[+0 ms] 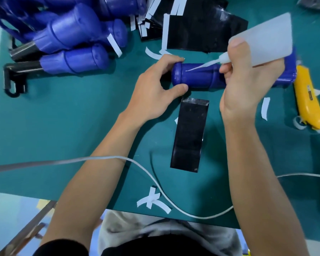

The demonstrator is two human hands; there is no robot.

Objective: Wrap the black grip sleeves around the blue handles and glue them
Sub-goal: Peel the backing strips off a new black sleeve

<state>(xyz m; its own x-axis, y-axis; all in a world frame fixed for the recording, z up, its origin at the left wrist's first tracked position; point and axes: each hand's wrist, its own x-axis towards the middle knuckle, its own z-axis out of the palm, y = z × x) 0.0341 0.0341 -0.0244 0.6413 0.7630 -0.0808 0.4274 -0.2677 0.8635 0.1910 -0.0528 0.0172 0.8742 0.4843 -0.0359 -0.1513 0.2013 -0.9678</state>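
A blue handle (198,75) lies sideways on the green mat. My left hand (155,89) grips its rounded left end between thumb and fingers. My right hand (248,78) holds a translucent white glue bottle (266,39), tilted so its thin nozzle tip touches the top of the handle near the left end. A flat black grip sleeve (189,134) lies on the mat just below the handle, with a shiny strip along its top edge.
Several more blue handles (72,34) on black metal parts are piled at the upper left. Black sleeve sheets (201,28) and white backing strips (153,200) lie scattered. A yellow utility knife (307,100) sits at the right. A white cable (155,182) crosses the mat's near edge.
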